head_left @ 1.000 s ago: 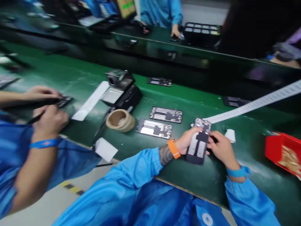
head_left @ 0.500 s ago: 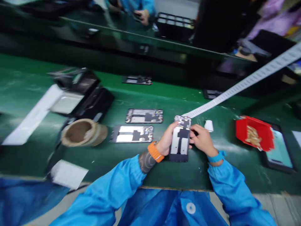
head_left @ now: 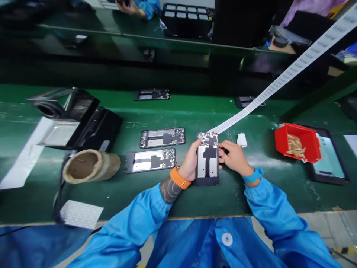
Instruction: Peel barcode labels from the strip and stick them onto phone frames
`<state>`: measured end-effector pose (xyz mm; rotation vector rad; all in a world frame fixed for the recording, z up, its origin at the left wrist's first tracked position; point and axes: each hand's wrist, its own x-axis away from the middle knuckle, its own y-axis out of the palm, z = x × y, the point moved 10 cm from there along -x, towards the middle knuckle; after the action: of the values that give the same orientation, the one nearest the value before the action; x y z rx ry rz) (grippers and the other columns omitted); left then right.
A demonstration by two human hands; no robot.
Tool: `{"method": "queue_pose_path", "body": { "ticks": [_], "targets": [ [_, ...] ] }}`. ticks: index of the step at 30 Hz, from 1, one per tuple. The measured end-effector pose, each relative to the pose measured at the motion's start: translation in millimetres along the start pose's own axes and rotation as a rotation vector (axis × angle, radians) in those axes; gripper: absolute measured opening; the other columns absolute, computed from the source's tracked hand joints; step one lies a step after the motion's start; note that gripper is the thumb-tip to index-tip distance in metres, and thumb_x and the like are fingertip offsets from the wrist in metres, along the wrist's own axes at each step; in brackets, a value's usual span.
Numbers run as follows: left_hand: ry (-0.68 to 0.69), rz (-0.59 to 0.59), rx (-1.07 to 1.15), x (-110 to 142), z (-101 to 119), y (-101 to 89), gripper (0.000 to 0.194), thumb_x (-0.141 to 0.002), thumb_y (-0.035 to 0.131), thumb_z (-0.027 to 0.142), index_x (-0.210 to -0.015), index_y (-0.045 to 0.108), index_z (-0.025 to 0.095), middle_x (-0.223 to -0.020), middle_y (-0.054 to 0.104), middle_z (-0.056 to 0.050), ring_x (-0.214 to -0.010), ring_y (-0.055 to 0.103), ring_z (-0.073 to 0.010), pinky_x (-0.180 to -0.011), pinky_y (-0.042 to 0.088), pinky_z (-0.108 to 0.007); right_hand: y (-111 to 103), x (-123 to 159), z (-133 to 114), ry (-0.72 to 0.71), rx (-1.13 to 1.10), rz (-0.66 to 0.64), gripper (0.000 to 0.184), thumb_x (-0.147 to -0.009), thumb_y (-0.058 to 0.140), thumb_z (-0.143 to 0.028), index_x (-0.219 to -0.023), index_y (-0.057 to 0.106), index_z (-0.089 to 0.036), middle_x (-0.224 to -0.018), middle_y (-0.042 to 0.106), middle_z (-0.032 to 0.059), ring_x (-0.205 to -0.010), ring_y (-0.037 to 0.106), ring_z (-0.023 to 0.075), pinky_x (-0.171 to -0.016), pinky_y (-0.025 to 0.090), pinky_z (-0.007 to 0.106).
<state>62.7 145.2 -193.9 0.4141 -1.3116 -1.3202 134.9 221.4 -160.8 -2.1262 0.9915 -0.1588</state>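
An opened phone (head_left: 208,160) without its back cover is held upright in front of me, its circuit board end pointing away. My left hand (head_left: 191,162) is closed round its left edge, thumb at the upper left corner. On the opposite edge, the bent fingers of my right hand (head_left: 234,158) pinch close against the phone's side; a small part between them, if any, is hidden. To the left lie another opened phone (head_left: 163,137) and, nearer me, a third (head_left: 150,160), both flat. A long printed label strip (head_left: 251,106) ends just behind the held phone.
On the left stand a cardboard tube (head_left: 108,165) and a black device (head_left: 103,123). At the right, a red bin (head_left: 309,143) of small tan pieces overlaps a phone-like screen (head_left: 331,163). A crumpled white scrap (head_left: 242,140) sits near my right hand. A co-worker's hand (head_left: 135,9) shows beyond the partition.
The camera view has shifted, so most things sit further left and the picture is sharper. Both hands keep nearly the same hold on the phone.
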Motion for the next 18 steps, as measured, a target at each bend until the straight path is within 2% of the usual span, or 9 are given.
{"method": "queue_pose_path", "body": {
  "ticks": [6,18],
  "targets": [
    [0.001,-0.034,-0.003,-0.6,0.0,3.8,0.075,-0.102,0.02,0.062,-0.125,0.066,0.008,-0.097,0.077,-0.019,-0.086,0.077,-0.0296,-0.081,0.062,-0.045,-1.6,-0.2,-0.9,-0.006,0.007,0.004,0.016,-0.082,0.052,-0.015,-0.081,0.066,-0.021,-0.076,0.062,0.0016,-0.072,0.059,0.0185,-0.068,0.043,0.03],
    [0.004,-0.007,-0.01,1.6,1.6,6.1,0.082,-0.103,0.009,0.062,-0.128,0.064,0.008,-0.097,0.077,-0.019,-0.088,0.077,-0.0278,-0.08,0.063,-0.041,-1.6,0.0,-0.7,-0.003,0.006,-0.001,0.017,-0.08,0.051,-0.012,-0.082,0.066,-0.021,-0.076,0.061,0.0016,-0.073,0.059,0.0182,-0.068,0.043,0.029]
  ]
}}
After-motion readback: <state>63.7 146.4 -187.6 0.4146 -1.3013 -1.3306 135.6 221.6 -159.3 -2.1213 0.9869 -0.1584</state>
